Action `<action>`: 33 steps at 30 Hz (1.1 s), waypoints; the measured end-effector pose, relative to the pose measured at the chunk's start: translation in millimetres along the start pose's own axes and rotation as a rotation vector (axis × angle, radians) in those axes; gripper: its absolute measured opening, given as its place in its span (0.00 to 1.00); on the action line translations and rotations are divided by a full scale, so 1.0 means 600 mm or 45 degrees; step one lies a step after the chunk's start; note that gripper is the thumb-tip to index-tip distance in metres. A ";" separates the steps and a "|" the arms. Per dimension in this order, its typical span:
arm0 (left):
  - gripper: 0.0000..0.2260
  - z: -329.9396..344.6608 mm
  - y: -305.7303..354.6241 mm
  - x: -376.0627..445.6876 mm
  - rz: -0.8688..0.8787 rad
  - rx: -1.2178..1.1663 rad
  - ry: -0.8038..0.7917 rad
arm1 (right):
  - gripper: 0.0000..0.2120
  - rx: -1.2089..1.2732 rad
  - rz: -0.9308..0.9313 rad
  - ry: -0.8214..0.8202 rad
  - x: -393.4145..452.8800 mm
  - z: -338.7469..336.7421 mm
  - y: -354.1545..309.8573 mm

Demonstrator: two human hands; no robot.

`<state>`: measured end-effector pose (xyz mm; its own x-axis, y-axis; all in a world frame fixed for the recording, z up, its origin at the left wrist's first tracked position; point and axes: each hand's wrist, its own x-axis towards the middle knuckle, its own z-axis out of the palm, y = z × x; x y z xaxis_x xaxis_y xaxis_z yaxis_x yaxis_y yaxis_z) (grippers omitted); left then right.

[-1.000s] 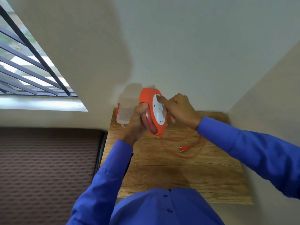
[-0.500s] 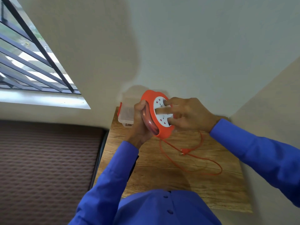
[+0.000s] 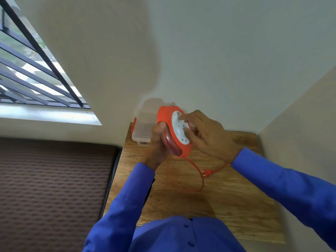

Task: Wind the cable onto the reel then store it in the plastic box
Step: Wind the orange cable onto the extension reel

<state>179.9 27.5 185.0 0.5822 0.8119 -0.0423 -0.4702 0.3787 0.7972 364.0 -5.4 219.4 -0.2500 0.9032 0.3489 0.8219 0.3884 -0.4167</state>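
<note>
Reel: round orange plastic cable reel (image 3: 166,117) with a white socket face and smooth rim, held on edge above the wooden table (image 3: 227,202); glossy coils of wound cable visible in its groove.
Cable: thin orange rubbery cable (image 3: 197,170) hanging from the reel's lower edge, looping loosely on the table below the reel and ending in an orange two-pin plug (image 3: 207,173) lying flat.
Box: clear rectangular plastic box (image 3: 143,131) with a red side latch, standing behind the reel at the table's far corner against the wall; right part hidden by the reel and thumb.
Table: warm-grained wooden top, matte, with dark knot lines.
Surroundings: brown textured mattress (image 3: 54,188) left of the table; barred window (image 3: 36,70) above it; pale plain walls behind the reel.
Left hand: left hand (image 3: 158,142) wrapped around the reel's near rim, thumb across the groove, clamped on the reel.
Right hand: right hand (image 3: 209,137) spread against the white face, fingertips pressing on it, partly covering the sockets.
Sleeves: blue cloth, buttoned shirt front low in view.
</note>
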 end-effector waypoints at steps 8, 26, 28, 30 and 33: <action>0.38 0.012 -0.004 0.003 -0.033 -0.200 -0.019 | 0.22 -0.396 -0.589 -0.282 0.006 -0.055 0.039; 0.44 0.013 -0.026 0.023 0.022 0.101 0.047 | 0.27 0.188 0.575 0.017 0.026 -0.019 -0.008; 0.35 0.010 -0.018 0.020 0.049 0.007 0.089 | 0.13 -0.110 0.262 0.106 0.009 -0.010 -0.012; 0.37 0.009 -0.002 0.014 0.072 -0.020 0.099 | 0.14 -0.127 0.038 -0.020 -0.005 -0.010 -0.004; 0.37 0.000 0.016 0.005 0.087 0.018 0.043 | 0.22 -0.189 -0.257 -0.244 -0.017 -0.021 0.019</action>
<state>177.2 33.7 192.4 0.5265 0.8502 -0.0076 -0.4987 0.3160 0.8071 382.6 -12.5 221.6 -0.4959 0.8341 0.2417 0.8082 0.5451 -0.2229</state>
